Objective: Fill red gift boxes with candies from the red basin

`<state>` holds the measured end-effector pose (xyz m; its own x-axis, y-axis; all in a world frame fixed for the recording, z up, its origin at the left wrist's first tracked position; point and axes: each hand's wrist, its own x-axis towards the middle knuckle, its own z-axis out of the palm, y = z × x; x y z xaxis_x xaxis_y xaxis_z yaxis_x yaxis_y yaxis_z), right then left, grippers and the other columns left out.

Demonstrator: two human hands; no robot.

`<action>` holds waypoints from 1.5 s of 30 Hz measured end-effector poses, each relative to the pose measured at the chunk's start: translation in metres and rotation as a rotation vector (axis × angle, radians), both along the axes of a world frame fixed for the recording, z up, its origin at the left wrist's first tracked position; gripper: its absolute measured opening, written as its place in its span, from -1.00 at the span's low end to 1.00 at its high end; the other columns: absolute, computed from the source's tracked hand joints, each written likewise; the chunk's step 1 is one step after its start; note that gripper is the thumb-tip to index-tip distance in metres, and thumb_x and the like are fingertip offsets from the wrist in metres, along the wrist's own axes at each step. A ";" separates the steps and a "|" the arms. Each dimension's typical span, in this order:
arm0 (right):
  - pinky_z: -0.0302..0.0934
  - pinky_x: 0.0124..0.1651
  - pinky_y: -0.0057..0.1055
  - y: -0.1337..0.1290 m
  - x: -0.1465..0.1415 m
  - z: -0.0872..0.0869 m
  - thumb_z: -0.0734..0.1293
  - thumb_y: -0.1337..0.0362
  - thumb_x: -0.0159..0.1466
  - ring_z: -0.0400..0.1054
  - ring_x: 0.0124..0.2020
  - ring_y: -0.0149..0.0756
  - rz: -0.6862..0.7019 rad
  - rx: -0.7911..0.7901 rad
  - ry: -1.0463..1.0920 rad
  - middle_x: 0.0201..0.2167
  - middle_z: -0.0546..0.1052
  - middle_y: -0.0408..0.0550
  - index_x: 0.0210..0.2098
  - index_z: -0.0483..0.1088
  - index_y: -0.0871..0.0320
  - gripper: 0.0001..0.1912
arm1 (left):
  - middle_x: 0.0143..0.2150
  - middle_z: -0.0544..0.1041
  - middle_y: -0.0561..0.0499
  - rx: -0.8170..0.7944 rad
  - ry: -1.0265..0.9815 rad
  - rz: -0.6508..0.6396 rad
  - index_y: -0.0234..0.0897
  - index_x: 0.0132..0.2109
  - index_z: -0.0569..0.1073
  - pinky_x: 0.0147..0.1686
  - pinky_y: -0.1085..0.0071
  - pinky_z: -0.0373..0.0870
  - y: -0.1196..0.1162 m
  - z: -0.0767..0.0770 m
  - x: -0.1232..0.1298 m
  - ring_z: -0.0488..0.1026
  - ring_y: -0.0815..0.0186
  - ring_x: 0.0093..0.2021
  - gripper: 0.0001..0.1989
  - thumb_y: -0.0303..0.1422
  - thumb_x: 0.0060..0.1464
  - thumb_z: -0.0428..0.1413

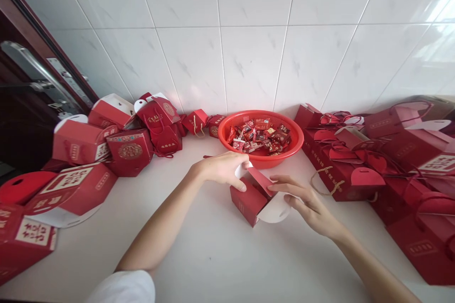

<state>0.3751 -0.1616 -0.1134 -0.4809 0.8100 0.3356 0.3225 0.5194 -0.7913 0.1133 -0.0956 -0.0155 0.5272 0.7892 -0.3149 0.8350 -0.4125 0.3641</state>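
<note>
Holding a small dark-red cardboard box with white inner faces (245,204) above or on the middle of the smooth white worktop (213,258), just in front of a round orange-red plastic basket with perforated sides (299,136). Gripping with the left hand (224,169), its thumb pressed on the near-left red panel and its fingers bent at the far white flap. Touching the raised red panel and the rounded white end flap with the right hand (310,202), fingers partly spread — pinching or merely resting, cannot tell.

In the basket, a heap of glossy wrapped sweets (261,138), mostly red, with lettering too small to read.

To the left, a pile of faceted red cardboard gift boxes (80,139), several with white rounded flaps. Among these, a darker box with a round gold medallion (131,151) and, at the lower left, a red box with a cream square label (34,232) bearing red characters resembling the double-happiness sign. Near the wall, a little red box with a pale cord (198,122).

To the right, a long dark-red box with gold Chinese characters (329,177) — not clearly legible — and a twisted, straw-coloured rope handle (322,183). Behind everything, glossy white tiles with faint grey veins (256,66).
</note>
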 end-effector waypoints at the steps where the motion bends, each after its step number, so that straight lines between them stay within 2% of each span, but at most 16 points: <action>1: 0.31 0.15 -0.21 0.000 0.000 0.000 0.11 0.14 0.47 0.34 0.22 -0.10 0.003 0.000 -0.007 0.22 0.42 0.00 0.08 0.50 -0.08 -0.62 | 0.01 0.47 -0.01 0.008 0.005 -0.002 -0.18 -0.05 0.41 -0.24 0.42 0.28 -0.001 0.000 0.001 0.39 0.12 0.00 -0.53 -0.15 -0.12 0.27; 10: 0.29 0.15 -0.19 -0.002 -0.002 0.000 0.08 0.13 0.46 0.33 0.21 -0.07 0.014 -0.053 -0.061 0.25 0.37 0.00 0.03 0.52 -0.04 -0.59 | -0.05 0.44 0.02 0.054 0.001 -0.011 -0.13 -0.13 0.39 -0.29 0.42 0.25 -0.002 0.000 0.000 0.39 0.16 -0.06 -0.62 -0.16 -0.09 0.26; 16: 0.28 0.15 -0.16 -0.002 -0.004 -0.002 0.07 0.11 0.45 0.33 0.20 -0.05 0.002 -0.086 -0.046 0.23 0.38 0.02 0.01 0.52 -0.02 -0.58 | -0.13 0.48 0.00 0.082 -0.007 -0.073 -0.18 -0.23 0.40 -0.32 0.40 0.23 -0.004 -0.009 0.010 0.43 0.20 -0.16 -0.72 -0.09 0.07 0.17; 19: 0.29 0.14 -0.14 -0.002 -0.005 -0.004 0.07 0.05 0.45 0.33 0.20 -0.02 -0.005 -0.103 -0.027 0.23 0.38 0.03 0.00 0.53 0.00 -0.55 | -0.15 0.50 -0.01 0.127 0.037 -0.093 -0.21 -0.26 0.39 -0.32 0.38 0.22 -0.008 -0.013 0.020 0.44 0.20 -0.19 -0.78 -0.16 0.10 0.17; 22: 0.25 0.19 -0.10 -0.001 -0.004 -0.004 0.08 0.00 0.45 0.31 0.22 -0.01 -0.010 -0.119 0.020 0.22 0.40 0.04 0.02 0.52 0.00 -0.54 | -0.12 0.52 -0.03 0.156 0.065 -0.103 -0.21 -0.20 0.41 -0.31 0.37 0.22 -0.011 -0.014 0.025 0.47 0.17 -0.15 -0.81 -0.21 0.13 0.15; 25: 0.27 0.19 -0.06 0.001 -0.003 -0.004 0.11 -0.08 0.43 0.33 0.20 -0.01 0.022 -0.086 0.097 0.19 0.44 0.07 0.13 0.44 0.00 -0.51 | -0.05 0.53 -0.04 0.184 0.042 -0.114 -0.18 -0.02 0.41 -0.26 0.35 0.25 -0.014 -0.012 0.023 0.48 0.12 -0.07 -0.73 -0.23 0.15 0.14; 28: 0.33 0.14 -0.05 0.001 -0.002 -0.004 0.20 -0.08 0.39 0.41 0.08 -0.06 -0.006 -0.090 0.112 0.16 0.45 0.08 0.21 0.32 0.00 -0.50 | 0.05 0.51 -0.08 0.227 -0.007 -0.102 -0.16 0.11 0.34 -0.22 0.34 0.29 -0.017 -0.008 0.019 0.48 0.06 0.00 -0.58 -0.20 0.13 0.16; 31: 0.36 0.11 -0.07 0.001 -0.005 -0.006 0.26 -0.03 0.37 0.43 0.03 -0.10 -0.088 -0.085 0.103 0.14 0.46 0.07 0.16 0.31 0.02 -0.55 | 0.07 0.52 -0.08 0.259 -0.090 -0.044 -0.16 0.14 0.33 -0.19 0.33 0.32 -0.022 -0.002 0.017 0.48 0.04 0.05 -0.57 -0.07 0.22 0.05; 33: 0.38 0.09 -0.08 0.002 -0.007 -0.009 0.28 -0.02 0.36 0.45 0.00 -0.11 -0.137 -0.066 0.095 0.11 0.47 0.08 0.13 0.32 0.03 -0.57 | -0.01 0.56 -0.07 0.252 -0.152 -0.026 -0.18 0.12 0.35 -0.18 0.32 0.32 -0.026 0.003 0.017 0.50 0.08 -0.01 -0.55 0.01 0.30 -0.09; 35: 0.39 0.06 -0.08 0.003 -0.010 -0.013 0.29 -0.02 0.36 0.46 -0.04 -0.12 -0.188 -0.047 0.088 0.08 0.48 0.09 0.10 0.32 0.05 -0.58 | -0.10 0.58 -0.05 0.201 -0.191 -0.042 -0.19 0.06 0.39 -0.21 0.33 0.31 -0.030 0.006 0.019 0.52 0.13 -0.10 -0.50 0.07 0.30 -0.16; 37: 0.41 0.03 -0.08 0.003 -0.014 -0.016 0.30 -0.04 0.35 0.48 -0.07 -0.13 -0.236 -0.042 0.083 0.04 0.50 0.09 0.08 0.33 0.06 -0.57 | -0.15 0.58 -0.03 0.142 -0.182 -0.067 -0.20 -0.07 0.45 -0.26 0.35 0.29 -0.034 0.007 0.022 0.52 0.15 -0.16 -0.50 0.11 0.25 -0.09; 40: 0.44 -0.04 -0.12 0.002 -0.019 -0.019 0.28 -0.07 0.35 0.50 -0.13 -0.16 -0.283 -0.079 0.073 0.00 0.51 0.10 0.05 0.33 0.08 -0.57 | -0.18 0.55 -0.03 0.124 -0.111 -0.103 -0.20 -0.21 0.46 -0.27 0.35 0.27 -0.035 0.002 0.026 0.49 0.15 -0.16 -0.65 -0.01 0.19 0.04; 42: 0.45 -0.06 -0.15 0.001 -0.022 -0.019 0.25 -0.07 0.36 0.50 -0.13 -0.17 -0.283 -0.099 0.073 0.02 0.50 0.11 0.05 0.32 0.09 -0.57 | -0.15 0.52 -0.04 0.134 -0.085 -0.099 -0.20 -0.17 0.47 -0.23 0.34 0.28 -0.034 -0.004 0.027 0.47 0.13 -0.11 -0.72 -0.10 0.16 0.09; 45: 0.45 -0.03 -0.14 0.000 -0.024 -0.020 0.22 -0.05 0.39 0.50 -0.10 -0.16 -0.242 -0.075 0.083 0.05 0.49 0.12 0.07 0.29 0.09 -0.58 | -0.09 0.45 -0.05 0.132 -0.069 -0.038 -0.18 -0.09 0.45 -0.19 0.33 0.29 -0.031 -0.010 0.024 0.42 0.11 -0.04 -0.68 -0.09 0.10 0.13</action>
